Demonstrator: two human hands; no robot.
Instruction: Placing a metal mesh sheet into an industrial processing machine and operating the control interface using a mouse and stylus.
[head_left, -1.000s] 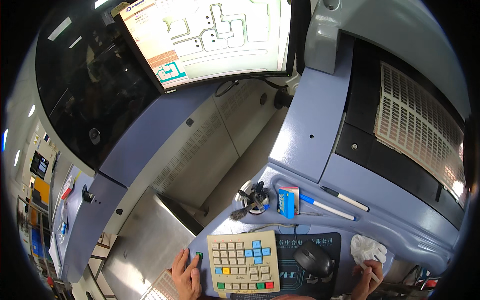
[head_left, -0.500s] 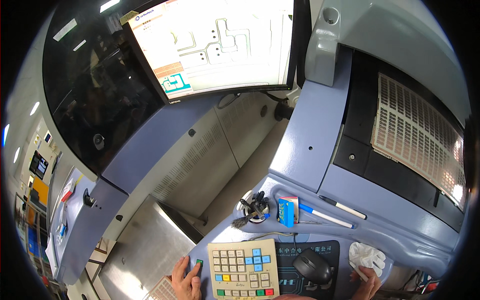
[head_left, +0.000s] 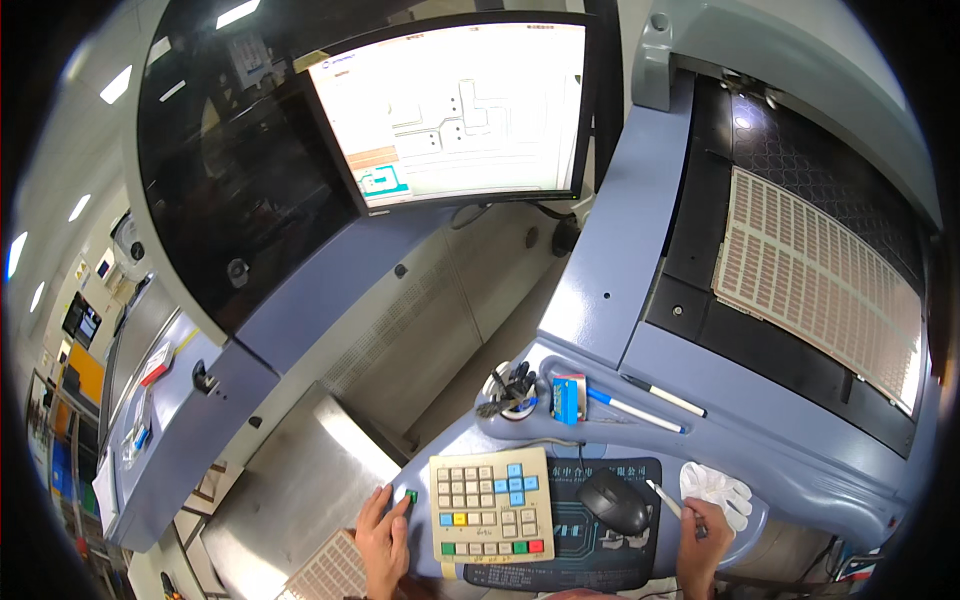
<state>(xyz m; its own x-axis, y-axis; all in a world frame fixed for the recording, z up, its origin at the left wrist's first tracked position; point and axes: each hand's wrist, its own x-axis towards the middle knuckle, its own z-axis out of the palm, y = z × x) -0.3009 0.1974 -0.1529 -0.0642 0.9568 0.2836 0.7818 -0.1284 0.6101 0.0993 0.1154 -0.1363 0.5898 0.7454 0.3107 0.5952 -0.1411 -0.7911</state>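
Observation:
My left hand lies left of the beige keypad, fingers stretched out and holding nothing. Its index fingertip is at a small green button on the lavender console; whether it presses is not clear. In the closed fingers of my right hand is a slim white pen, tilted with its tip up and to the left. That hand is beside a white glove and to the right of the black mouse, which sits on a dark mouse pad.
A monitor shows line drawings. At right, a patterned panel lies on a black machine bed under a grey cover. A brush cup, small blue box and two markers sit in the console tray.
My right hand has moved left and lifted the pen's tip away from the glove. More of the black bed now shows beyond the panel. My left index finger stays at the green button.

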